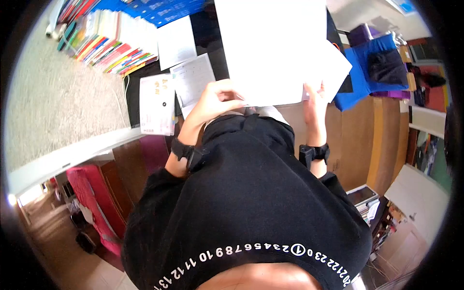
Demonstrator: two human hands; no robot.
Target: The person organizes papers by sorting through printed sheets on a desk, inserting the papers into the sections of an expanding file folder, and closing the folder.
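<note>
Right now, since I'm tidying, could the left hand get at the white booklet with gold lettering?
Probably yes: the white booklet lies uncovered on that side, with only flat papers between, though the left hand might have to release the white sheet.

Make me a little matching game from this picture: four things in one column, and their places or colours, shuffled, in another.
Things:
1. Large white sheet
2. Row of books
3. Wrist straps
4. White booklet with a black dot

Places or colours:
A. Black, one on each arm
B. Out to the left of the left hand, its cover up
C. In the grip of the left hand and the right hand
D. Many-coloured, at the picture's upper left

Right pairs: 1-C, 2-D, 3-A, 4-B
</note>
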